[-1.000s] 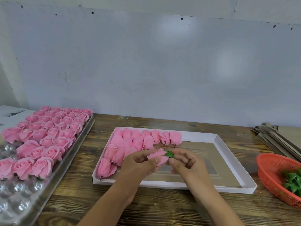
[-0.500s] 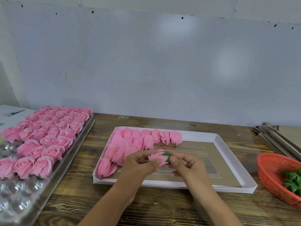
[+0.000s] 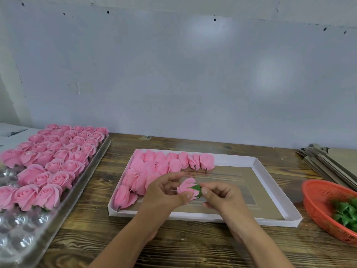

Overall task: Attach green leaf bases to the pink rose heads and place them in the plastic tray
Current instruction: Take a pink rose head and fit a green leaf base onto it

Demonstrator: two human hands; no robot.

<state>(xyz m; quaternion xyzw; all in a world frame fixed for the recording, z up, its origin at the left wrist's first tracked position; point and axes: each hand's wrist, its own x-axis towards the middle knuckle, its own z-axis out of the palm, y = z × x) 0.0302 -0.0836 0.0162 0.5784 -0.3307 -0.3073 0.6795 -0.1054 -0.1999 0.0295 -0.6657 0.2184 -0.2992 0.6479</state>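
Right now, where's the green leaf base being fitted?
Head view, centre: the green leaf base sits on the rose head pinched between the left hand and right hand, above the white cardboard box.

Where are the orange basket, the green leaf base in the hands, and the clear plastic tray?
orange basket (image 3: pixel 316 192): head view, on its left rim.
green leaf base (image 3: pixel 197 188): head view, on the leaf's middle.
clear plastic tray (image 3: pixel 23 240): head view, on its bare near cups.
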